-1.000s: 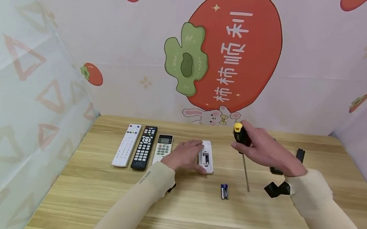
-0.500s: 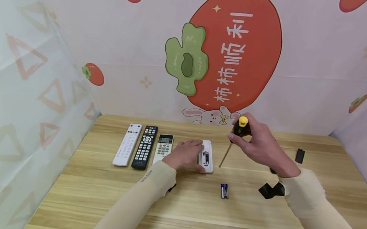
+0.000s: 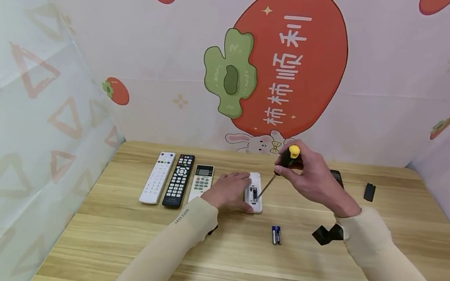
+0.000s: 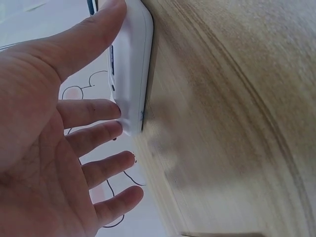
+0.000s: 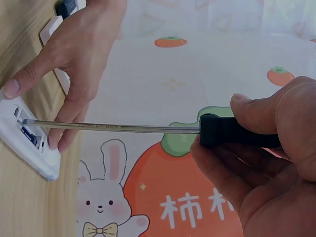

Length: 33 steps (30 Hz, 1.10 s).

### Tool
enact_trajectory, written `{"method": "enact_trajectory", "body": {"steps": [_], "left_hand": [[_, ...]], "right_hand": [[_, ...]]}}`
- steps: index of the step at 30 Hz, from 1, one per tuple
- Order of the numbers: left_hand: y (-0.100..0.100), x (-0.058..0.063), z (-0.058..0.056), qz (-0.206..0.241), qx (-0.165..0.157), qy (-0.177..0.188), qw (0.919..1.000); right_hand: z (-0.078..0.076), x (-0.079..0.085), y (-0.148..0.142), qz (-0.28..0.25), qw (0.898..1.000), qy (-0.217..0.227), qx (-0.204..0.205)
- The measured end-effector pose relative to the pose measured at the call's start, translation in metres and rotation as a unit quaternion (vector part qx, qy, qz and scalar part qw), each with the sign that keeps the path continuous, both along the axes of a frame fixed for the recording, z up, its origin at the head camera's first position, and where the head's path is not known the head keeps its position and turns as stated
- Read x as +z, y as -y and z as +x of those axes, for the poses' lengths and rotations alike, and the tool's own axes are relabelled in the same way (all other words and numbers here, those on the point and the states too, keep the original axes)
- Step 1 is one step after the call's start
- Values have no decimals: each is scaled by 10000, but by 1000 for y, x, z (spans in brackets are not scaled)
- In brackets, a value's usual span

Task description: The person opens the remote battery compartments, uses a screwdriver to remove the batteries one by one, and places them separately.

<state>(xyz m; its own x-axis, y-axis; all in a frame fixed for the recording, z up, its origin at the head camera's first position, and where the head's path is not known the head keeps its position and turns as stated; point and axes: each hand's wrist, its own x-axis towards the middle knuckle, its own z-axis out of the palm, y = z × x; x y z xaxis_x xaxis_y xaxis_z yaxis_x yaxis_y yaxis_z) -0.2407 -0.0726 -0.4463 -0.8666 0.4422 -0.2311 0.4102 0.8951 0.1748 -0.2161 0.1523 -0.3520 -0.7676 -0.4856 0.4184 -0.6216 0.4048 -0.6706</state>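
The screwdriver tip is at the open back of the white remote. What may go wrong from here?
The screwdriver might slip and hit the left hand, which holds the white remote close by. Pressing too hard might damage the dark battery inside. If that battery jumps out, it might land by the two loose batteries and be mixed up with them.

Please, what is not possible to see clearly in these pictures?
Head: lower end of the screened remote, behind left hand and sleeve.
Head: most of a dark object, hidden by right hand.
Head: print on loose batteries, too small.
Left wrist: one end of the open white remote, cut by top edge.
Right wrist: whether the screwdriver tip touches anything, too small.
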Motion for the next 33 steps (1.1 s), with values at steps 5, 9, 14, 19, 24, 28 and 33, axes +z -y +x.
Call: {"method": "enact_trajectory", "body": {"steps": [5, 9, 14, 19, 24, 28, 33], "left_hand": [[0, -2, -1, 1, -19, -19, 10000], [0, -2, -1, -3, -37, -33, 10000], [-1, -3, -1, -33, -52, -46, 10000], [-1, -1, -2, -95, -32, -49, 9999], [-1, -1, -3, -146, -24, -76, 9999], [-1, -1, -3, -178, -15, -95, 9998], [-2, -1, -3, -162, -5, -71, 9998]], "right_hand": [[-1, -1, 1, 26, 9999, 93, 67], [-1, -1, 1, 48, 9999, 141, 81], [0, -1, 2, 54, 9998, 159, 85], [-3, 1, 3, 172, 9997, 198, 26], [-3, 3, 5, 248, 9993, 266, -25], [-3, 3, 6, 277, 9993, 269, -24], [-3, 4, 6, 277, 9994, 228, 5]]}}
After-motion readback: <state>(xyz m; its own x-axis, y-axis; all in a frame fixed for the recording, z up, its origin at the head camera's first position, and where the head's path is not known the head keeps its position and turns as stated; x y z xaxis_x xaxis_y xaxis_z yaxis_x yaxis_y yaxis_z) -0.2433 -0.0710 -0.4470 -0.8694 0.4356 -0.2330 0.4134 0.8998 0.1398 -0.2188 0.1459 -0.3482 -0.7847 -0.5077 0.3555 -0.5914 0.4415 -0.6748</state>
